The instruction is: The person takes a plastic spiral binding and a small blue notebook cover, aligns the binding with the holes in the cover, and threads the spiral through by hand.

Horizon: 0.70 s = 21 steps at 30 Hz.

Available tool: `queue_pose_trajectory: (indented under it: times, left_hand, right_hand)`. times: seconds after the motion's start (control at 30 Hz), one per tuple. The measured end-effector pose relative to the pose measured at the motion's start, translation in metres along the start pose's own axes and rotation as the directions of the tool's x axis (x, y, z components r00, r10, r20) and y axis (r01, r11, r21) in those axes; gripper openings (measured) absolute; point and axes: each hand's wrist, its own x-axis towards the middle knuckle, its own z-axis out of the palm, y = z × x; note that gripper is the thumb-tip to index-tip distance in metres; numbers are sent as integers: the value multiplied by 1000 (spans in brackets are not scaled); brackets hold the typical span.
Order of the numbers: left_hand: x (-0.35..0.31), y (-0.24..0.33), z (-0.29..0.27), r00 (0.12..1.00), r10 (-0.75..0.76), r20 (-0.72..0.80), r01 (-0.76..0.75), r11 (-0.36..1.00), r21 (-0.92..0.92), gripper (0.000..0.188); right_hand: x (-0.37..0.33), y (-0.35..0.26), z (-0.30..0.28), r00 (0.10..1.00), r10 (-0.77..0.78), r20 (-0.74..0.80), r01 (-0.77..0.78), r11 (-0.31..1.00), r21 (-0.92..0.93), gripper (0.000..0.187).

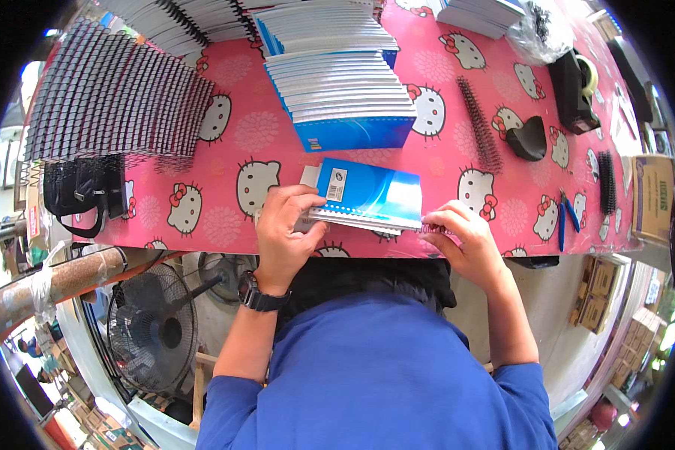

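A blue-covered notebook (382, 193) with punched holes along its near edge lies in front of me at the table's front edge. My left hand (289, 221) grips its left end, thumb below and fingers on top. At the notebook's right corner my right hand (457, 231) pinches a dark wire spiral (433, 228), whose end meets the row of holes. Most of that spiral is hidden by my fingers. Beyond the notebook stands a row of blue-covered punched pads (360, 135), stacked on edge.
Bound spiral notebooks (116, 97) fill the left, beside a black pouch (82, 196). On the right lie loose spirals (480, 124), a black scoop-shaped piece (527, 139), a tape dispenser (574, 91), blue-handled pliers (568, 219) and a cardboard box (652, 196). A fan (154, 326) stands below left.
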Motion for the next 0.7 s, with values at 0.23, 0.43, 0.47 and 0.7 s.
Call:
queue_pose_trajectory:
  times: [0.23,0.43,0.47,0.7]
  left_hand:
    - [19,5,9,996,45,-76,-53,992,-115,31]
    - [38,-3,41,976,-214,50,207,815,-542,27]
    - [39,-9,41,984,-158,80,177,840,-513,28]
    - [48,4,32,971,-142,192,218,855,-470,28]
  right_hand:
    - [7,0,-10,989,15,-146,-19,1000,-22,20]
    - [27,9,-6,946,-29,-323,-18,990,-142,21]
    - [29,10,-4,911,-50,-409,-28,983,-184,23]
    - [32,9,1,867,-7,-498,-113,971,-211,32]
